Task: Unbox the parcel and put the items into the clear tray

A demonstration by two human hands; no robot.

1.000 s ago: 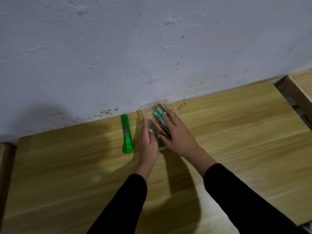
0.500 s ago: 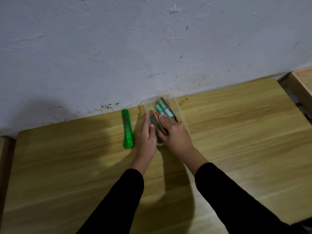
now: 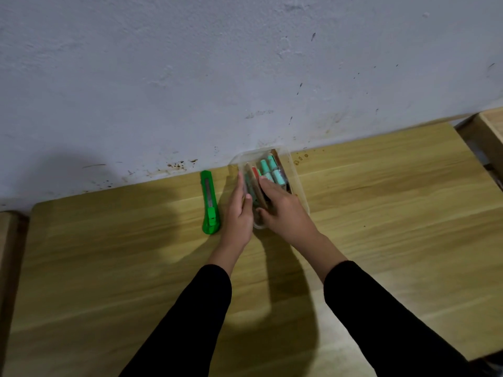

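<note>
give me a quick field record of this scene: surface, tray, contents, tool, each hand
surface: wooden table against a white wall
tray: clear tray at the table's far edge, by the wall
contents: teal tubes and flat brown packs; exact count unclear
tool: green cutter lying left of the tray, untouched
left hand: flat against the tray's left side
right hand: over the tray, fingers on the items; grip unclear
parcel: not in view
</note>
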